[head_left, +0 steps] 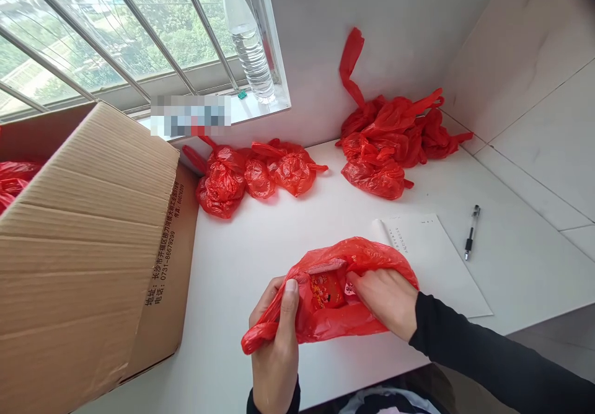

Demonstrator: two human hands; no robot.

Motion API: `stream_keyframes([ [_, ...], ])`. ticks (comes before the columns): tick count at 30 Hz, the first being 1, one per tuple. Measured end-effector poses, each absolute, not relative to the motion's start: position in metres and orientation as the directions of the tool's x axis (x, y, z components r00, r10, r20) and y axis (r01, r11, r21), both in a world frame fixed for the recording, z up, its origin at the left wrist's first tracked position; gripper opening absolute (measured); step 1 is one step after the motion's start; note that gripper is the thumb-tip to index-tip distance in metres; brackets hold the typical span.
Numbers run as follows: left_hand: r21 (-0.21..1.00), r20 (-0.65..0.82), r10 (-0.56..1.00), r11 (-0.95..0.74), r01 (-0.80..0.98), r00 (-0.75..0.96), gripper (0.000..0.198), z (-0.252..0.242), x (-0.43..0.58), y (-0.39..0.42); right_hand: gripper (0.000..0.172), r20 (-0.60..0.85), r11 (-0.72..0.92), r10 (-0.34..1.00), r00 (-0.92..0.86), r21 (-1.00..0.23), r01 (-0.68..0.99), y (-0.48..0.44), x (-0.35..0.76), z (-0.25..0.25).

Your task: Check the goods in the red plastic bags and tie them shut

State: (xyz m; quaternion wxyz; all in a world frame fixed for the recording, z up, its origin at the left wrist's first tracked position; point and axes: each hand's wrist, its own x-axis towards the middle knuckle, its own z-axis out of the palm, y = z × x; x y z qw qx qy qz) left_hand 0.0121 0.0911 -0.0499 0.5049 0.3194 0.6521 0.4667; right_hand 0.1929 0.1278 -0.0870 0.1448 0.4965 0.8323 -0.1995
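A red plastic bag is held with its mouth spread over the near part of the white table. My left hand is closed on the bag's left edge, thumb on top and a bunched handle beside it. My right hand reaches into the bag from the right; its fingertips are partly hidden inside. Close to those fingertips lies a small pink item with dark characters. A red packet with gold print rests in the bag, left of my right hand.
Tied red bags line the wall, with a larger pile of red bags further right. An open cardboard box stands at left. Paper and a pen lie at right. A water bottle stands on the sill.
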Motion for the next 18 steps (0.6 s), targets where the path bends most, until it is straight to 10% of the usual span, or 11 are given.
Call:
stream_keyframes([
  [18, 0.939, -0.342, 0.889, 0.335, -0.076, -0.305, 0.03, -0.053, 0.012, 0.096, 0.025, -0.5, 0.398, 0.742, -0.446, -0.207, 0.894, 0.131, 0.194, -0.085],
])
